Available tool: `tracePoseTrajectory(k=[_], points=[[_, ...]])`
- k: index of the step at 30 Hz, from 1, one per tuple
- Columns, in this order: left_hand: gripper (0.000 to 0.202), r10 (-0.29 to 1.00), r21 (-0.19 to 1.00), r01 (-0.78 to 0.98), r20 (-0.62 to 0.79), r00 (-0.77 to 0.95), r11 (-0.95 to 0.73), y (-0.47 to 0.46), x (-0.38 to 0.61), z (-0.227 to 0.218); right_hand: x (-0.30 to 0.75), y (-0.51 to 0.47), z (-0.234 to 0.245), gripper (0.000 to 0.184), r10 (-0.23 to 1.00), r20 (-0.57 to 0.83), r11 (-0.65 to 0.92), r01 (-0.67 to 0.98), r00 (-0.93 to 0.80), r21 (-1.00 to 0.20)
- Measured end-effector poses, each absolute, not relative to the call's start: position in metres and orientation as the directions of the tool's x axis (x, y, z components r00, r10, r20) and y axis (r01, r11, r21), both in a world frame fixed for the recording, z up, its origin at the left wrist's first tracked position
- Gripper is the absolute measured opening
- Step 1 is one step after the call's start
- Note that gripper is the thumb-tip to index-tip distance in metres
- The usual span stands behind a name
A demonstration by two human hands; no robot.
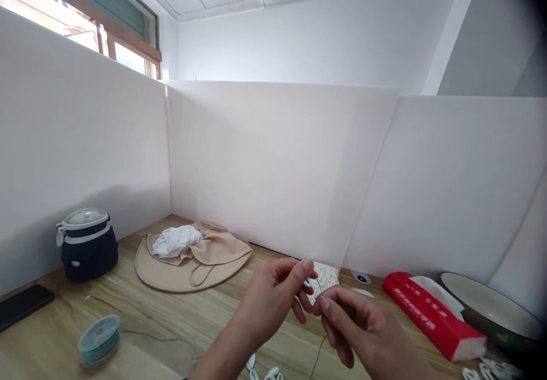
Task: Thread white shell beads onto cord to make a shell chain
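You have the thin dark cord [319, 348] pinched between both hands, held in the air above the wooden tabletop [162, 311]. Your right grip [354, 326] is closed, thumb against fingertips, with the cord's free length dropping from it toward the tabletop. Your left grip [267, 306] is also closed in a pinch just beside it, on the upper stretch of the strand, though the exact contact is too fine to confirm from this view.

Handling assessment: the cord appears light and limp, with no stiffness to hold its own line, and it is likely to slip from a loose pinch. Take it between the finger pads, near the end, and keep the span between grips short.

Directly behind the grips sits a white patterned piece [325, 280]; its material cannot be determined. Left of the grips, a teal spool [99, 340] rests with a fine line trailing toward them, but any connection to the cord cannot be confirmed. Small white plastic clips [272, 373] lie below the grips, and a red tissue box [433, 314] lies to their right.
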State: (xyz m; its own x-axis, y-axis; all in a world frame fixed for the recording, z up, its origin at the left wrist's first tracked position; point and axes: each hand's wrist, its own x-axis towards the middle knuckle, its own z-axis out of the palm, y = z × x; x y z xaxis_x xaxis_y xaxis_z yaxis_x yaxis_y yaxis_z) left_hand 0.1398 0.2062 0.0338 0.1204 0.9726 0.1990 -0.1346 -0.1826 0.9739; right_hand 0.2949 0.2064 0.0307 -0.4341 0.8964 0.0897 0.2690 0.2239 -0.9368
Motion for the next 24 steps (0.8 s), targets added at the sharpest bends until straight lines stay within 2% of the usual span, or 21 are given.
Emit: tracePoseTrajectory(k=[5, 8, 13, 18, 24], points=[[0.024, 0.968, 0.976, -0.018, 0.218, 0.125, -0.218, 0.201, 0.138, 0.037, 0.29, 0.201, 0.033, 0.041, 0.901, 0.103, 0.245, 0.3, -0.42, -0.922], [0.023, 0.978, 0.978, 0.01, 0.206, 0.044, -0.207, 0.2, 0.138, 0.038, 0.29, 0.204, 0.029, 0.038, 0.915, 0.103, 0.21, 0.242, -0.391, -0.947], [0.028, 0.98, 0.972, -0.132, 0.197, 0.012, -0.194, 0.199, 0.142, 0.039, 0.292, 0.21, 0.024, 0.036, 0.953, 0.177, 0.214, 0.132, -0.244, -0.968], [0.031, 0.98, 0.94, -0.302, 0.188, 0.068, -0.16, 0.198, 0.143, 0.039, 0.287, 0.202, 0.031, 0.03, 0.956, 0.281, 0.291, 0.137, -0.089, -0.947], [0.023, 0.967, 0.832, -0.555, 0.144, 0.21, -0.003, 0.195, 0.141, 0.045, 0.289, 0.2, 0.034, 0.025, 0.923, 0.378, 0.358, 0.206, 0.068, -0.911]])
